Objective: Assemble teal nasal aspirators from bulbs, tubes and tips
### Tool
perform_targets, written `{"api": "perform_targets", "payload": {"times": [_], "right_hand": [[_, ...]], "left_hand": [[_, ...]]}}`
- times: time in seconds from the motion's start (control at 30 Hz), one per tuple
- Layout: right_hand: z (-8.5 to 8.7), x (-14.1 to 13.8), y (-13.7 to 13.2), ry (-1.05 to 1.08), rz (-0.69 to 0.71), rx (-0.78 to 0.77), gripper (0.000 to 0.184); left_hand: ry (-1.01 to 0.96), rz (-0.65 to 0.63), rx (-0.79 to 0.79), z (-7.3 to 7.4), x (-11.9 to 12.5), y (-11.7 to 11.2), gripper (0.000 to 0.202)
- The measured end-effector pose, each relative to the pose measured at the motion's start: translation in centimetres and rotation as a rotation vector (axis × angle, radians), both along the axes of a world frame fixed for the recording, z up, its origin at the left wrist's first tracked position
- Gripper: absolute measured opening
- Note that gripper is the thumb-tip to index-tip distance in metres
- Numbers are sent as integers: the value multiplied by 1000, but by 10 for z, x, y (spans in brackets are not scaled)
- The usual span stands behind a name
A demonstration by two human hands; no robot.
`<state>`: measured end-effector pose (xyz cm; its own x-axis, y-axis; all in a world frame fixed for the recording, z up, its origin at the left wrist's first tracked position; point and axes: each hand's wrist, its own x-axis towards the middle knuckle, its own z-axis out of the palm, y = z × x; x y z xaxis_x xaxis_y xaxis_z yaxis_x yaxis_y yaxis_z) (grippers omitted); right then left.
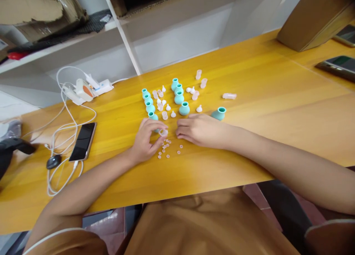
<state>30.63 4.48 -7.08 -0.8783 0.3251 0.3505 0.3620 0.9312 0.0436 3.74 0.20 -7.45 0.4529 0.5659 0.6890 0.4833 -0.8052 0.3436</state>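
Observation:
My left hand (144, 141) pinches a small clear plastic tube (163, 132) between thumb and fingers, its open end facing up. To its right, my right hand (197, 130) has its fingers bent together; whatever they may hold is hidden. Several tiny pale rings (167, 145) lie scattered just below the two hands. Beyond them stand turquoise vase-shaped bulbs (184, 109) in two rough rows, with one bulb partly behind my left hand. A separate turquoise bulb (219, 114) sits past my right forearm. White funnel-shaped pieces (173, 114) and clear tubes (203, 83) lie among the rows.
At left are a black phone (83, 141), tangled white cable, a dark mouse-like object (53, 161) and a power strip with plugs (84, 90). A cardboard box (313, 20) and another phone (340, 67) sit at the right. White shelving (177, 40) rises behind the wooden table (266, 136).

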Motion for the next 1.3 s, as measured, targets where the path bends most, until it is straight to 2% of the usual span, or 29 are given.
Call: {"api": "perform_targets", "payload": {"times": [0.17, 0.33, 0.5, 0.6, 0.77, 0.87, 1.07, 1.3], "right_hand": [[2, 4, 1, -45, -26, -23, 33], [9, 1, -4, 7, -67, -140, 25], [6, 0, -5, -26, -59, -133, 28], [8, 1, -4, 91, -56, -200, 23], [20, -1, -8, 492, 24, -441, 7], [22, -7, -15, 636, 81, -490, 5], [17, -15, -24, 665, 185, -472, 7], [17, -14, -25, 646, 186, -440, 8]], "left_hand": [[-12, -21, -11, 0, 1, -1, 25], [-57, -41, -14, 0, 1, -1, 25], [-69, -33, 61, -1, 0, 3, 28], [-95, 1, 88, -3, 1, 3, 29], [-115, -57, 45, -3, 2, 3, 28], [-105, -93, -9, -4, 1, 3, 30], [-112, -151, -58, -5, 2, 2, 33], [-108, -162, -61, -2, 3, 2, 30]]}}
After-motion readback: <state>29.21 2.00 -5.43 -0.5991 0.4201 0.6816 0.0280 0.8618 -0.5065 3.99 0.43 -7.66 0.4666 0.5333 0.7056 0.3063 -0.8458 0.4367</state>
